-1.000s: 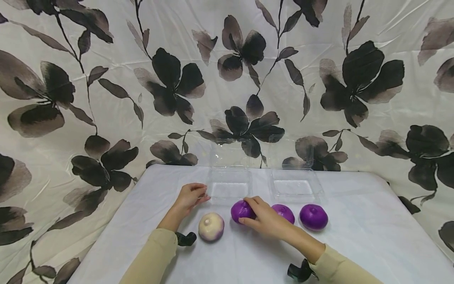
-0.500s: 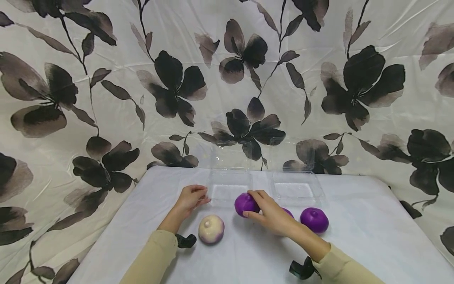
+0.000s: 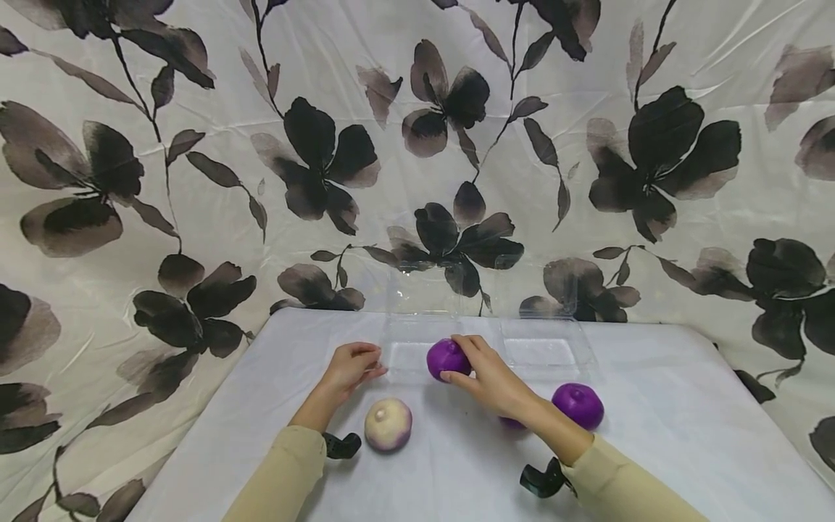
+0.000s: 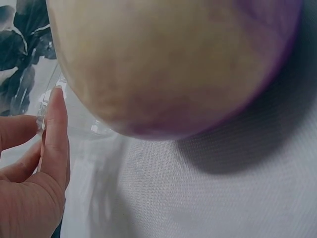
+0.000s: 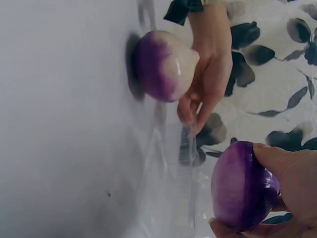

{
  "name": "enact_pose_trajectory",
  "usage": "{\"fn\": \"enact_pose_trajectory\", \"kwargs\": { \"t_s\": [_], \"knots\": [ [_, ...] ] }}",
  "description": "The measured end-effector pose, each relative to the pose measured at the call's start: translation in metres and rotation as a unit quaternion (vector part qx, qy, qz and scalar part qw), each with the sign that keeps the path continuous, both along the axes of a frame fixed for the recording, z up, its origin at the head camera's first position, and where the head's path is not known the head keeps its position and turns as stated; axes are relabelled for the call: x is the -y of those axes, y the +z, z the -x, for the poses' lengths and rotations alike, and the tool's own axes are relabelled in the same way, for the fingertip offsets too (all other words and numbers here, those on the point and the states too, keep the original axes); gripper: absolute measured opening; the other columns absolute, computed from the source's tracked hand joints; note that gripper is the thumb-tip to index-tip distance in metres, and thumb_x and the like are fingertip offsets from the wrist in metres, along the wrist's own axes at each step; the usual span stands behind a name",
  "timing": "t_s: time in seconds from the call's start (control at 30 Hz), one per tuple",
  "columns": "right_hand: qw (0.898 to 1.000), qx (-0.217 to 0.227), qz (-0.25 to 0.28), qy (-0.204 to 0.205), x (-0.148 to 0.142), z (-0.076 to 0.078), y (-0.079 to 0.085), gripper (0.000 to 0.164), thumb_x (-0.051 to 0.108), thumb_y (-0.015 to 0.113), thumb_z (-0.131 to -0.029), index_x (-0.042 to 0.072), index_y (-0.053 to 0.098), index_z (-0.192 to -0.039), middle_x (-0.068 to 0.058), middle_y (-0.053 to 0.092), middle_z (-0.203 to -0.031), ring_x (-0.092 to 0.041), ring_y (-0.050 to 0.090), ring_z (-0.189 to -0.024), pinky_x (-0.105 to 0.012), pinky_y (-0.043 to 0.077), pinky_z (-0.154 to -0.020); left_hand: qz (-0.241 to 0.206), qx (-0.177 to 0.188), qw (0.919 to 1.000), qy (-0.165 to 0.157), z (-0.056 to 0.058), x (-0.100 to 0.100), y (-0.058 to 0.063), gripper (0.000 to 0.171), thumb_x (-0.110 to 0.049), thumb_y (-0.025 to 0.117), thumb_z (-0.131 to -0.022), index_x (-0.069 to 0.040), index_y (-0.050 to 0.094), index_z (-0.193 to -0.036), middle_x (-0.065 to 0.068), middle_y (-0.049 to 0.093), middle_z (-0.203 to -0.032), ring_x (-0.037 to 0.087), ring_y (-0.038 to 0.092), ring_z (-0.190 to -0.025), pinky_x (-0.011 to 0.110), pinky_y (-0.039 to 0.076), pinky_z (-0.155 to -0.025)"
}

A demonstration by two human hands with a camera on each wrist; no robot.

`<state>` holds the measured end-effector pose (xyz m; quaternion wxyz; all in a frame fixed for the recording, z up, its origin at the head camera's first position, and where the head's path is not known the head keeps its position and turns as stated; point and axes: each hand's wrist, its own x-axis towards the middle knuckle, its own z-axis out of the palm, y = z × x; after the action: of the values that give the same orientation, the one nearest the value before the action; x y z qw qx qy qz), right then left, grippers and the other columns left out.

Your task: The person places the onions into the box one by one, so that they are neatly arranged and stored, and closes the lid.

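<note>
My right hand point(image 3: 492, 373) grips a purple turnip point(image 3: 446, 359) from its right side. The turnip is raised off the table and overlaps the front right of an open clear plastic box point(image 3: 403, 351) in the head view. Its pale underside shows in the right wrist view, fingers and thumb round it. My left hand point(image 3: 352, 368) pinches the box's left rim between thumb and fingers, as the left wrist view shows. Close to the left wrist, a cream turnip with a purple flank point(image 3: 388, 424) sits on the cloth and fills much of that view.
A second open clear box point(image 3: 544, 341) stands to the right, lid raised. Another purple turnip point(image 3: 578, 406) lies at the right, and one more point(image 3: 512, 423) is mostly hidden under my right forearm. White cloth point(image 3: 430, 478) covers the table; a floral curtain point(image 3: 417, 167) hangs behind.
My right hand has lifted the purple turnip off the table and carried it forward to the left box. The left hand keeps its place at the rim.
</note>
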<state>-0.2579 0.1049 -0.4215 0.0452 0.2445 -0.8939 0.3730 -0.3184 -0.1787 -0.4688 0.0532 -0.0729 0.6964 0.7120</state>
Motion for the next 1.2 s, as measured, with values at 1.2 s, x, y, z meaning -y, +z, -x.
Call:
{"fn": "enact_pose_trajectory", "kwargs": {
  "t_s": [1.2],
  "knots": [
    [0.999,0.011,0.026,-0.033,0.056,0.041,-0.014,0.069,0.031,0.071,-0.098,-0.007,0.043,-0.149,-0.027,0.049,-0.138,-0.041,0.056,-0.126,-0.054,0.051,-0.110,-0.025,-0.007,0.9997,-0.003,0.002,0.003,-0.004,0.031,0.006,0.058,-0.100,0.021,0.051,-0.127,0.015,0.056,-0.097,0.013,0.059,-0.076,0.028,0.066,-0.079]
  ]
}}
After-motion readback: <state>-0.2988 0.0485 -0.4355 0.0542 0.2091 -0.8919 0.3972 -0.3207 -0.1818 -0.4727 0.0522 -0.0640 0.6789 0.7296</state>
